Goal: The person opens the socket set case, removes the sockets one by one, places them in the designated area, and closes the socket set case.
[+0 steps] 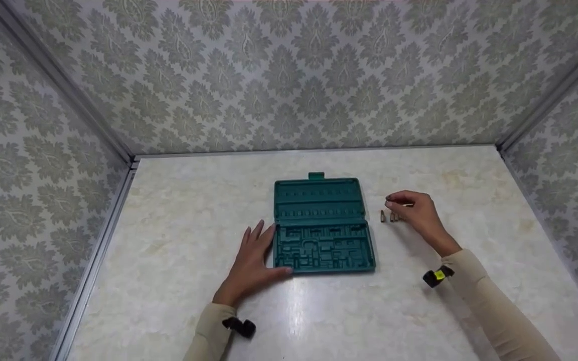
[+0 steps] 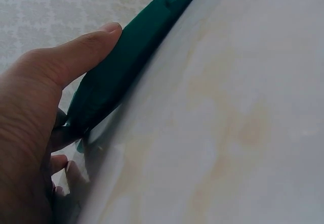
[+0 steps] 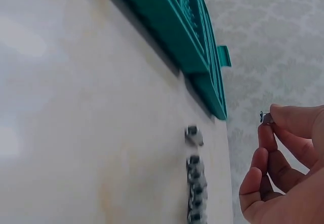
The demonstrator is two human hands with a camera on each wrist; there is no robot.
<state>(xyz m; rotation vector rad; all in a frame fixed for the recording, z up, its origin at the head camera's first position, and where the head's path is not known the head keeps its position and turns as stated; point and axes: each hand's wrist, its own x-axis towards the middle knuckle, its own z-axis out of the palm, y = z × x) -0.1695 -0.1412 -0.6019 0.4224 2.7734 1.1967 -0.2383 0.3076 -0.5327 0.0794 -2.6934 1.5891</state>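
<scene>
In the head view a green plastic tool case (image 1: 324, 245) lies unfolded flat on the table, its molded compartments facing up. My left hand (image 1: 254, 263) rests at the case's near-left corner, fingers spread along the left side and thumb on the front edge. The left wrist view shows that thumb (image 2: 88, 52) straight against the green wall. To the right of the case, my right hand (image 1: 417, 210) pinches a small silver socket (image 3: 267, 117) between thumb and index finger, raised above the table. Below it, a single socket (image 3: 193, 134) stands beside a row of several sockets (image 3: 196, 188).
The marbled table (image 1: 183, 200) is bounded by patterned wall panels (image 1: 289, 75) at the back and both sides. A green latch tab (image 1: 316, 175) sticks out from the lid's far edge. Black wrist cameras (image 1: 239, 327) are strapped over beige sleeves.
</scene>
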